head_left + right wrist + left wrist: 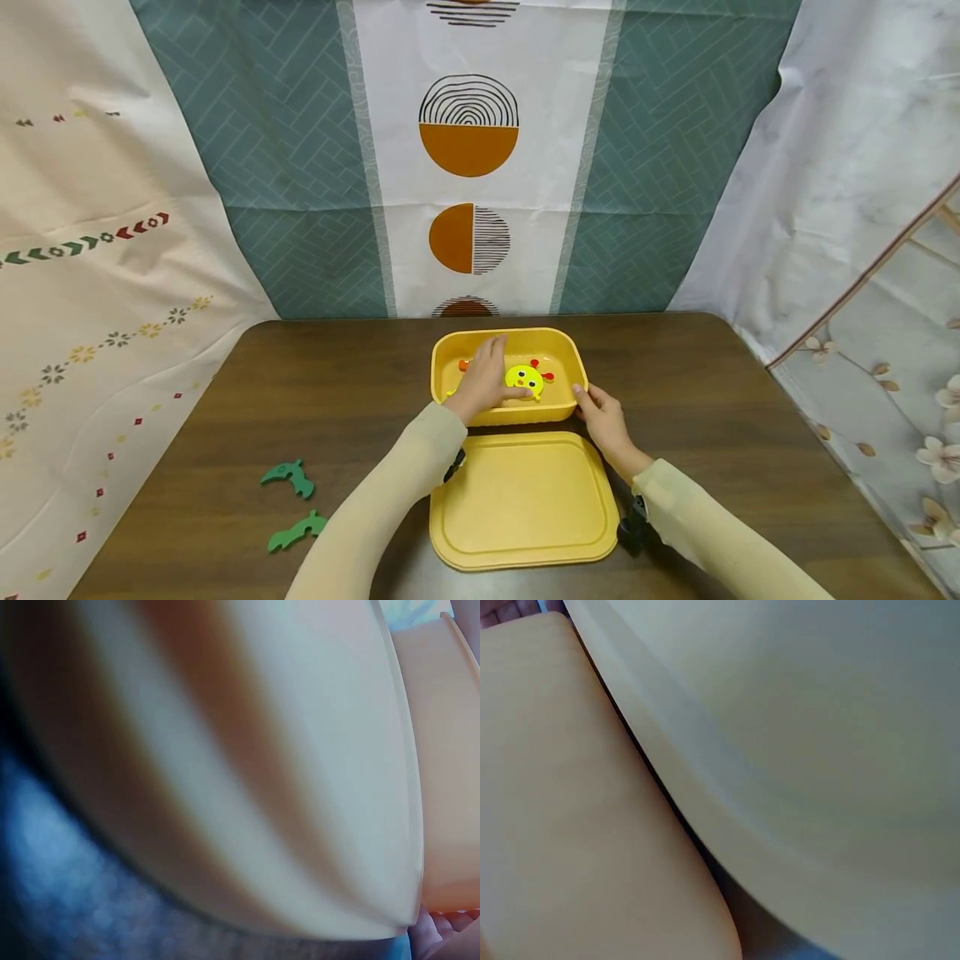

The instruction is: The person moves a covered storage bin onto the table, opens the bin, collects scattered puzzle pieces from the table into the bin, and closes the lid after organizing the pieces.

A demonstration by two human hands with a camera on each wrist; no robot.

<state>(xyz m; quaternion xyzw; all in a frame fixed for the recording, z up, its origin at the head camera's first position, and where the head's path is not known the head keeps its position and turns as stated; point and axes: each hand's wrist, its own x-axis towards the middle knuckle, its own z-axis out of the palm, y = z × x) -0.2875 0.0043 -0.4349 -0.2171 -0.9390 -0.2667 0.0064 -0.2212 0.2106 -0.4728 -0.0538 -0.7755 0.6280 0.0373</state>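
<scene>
A yellow plastic box (510, 414) stands near the table's back edge. Inside it lies a yellow chick-faced toy (523, 381) with red parts, and a bit of a second piece with an orange tip (463, 365) shows beside my left hand (483, 382). That hand reaches into the box with its fingers extended and thumb spread toward the chick; its palm side is hidden. At the box's front right corner my right hand (606, 421) pinches the rim, thumb on top and fingers outside. In the right wrist view the box wall (450, 765) rises above the right fingertips (442, 930).
A yellow lid (525, 500) lies flat in front of the box, between my forearms. Two green toy pieces, one curved (291, 477) and one longer (296, 532), lie on the wooden table (337, 375) at left. Patterned cloths hang behind and at both sides.
</scene>
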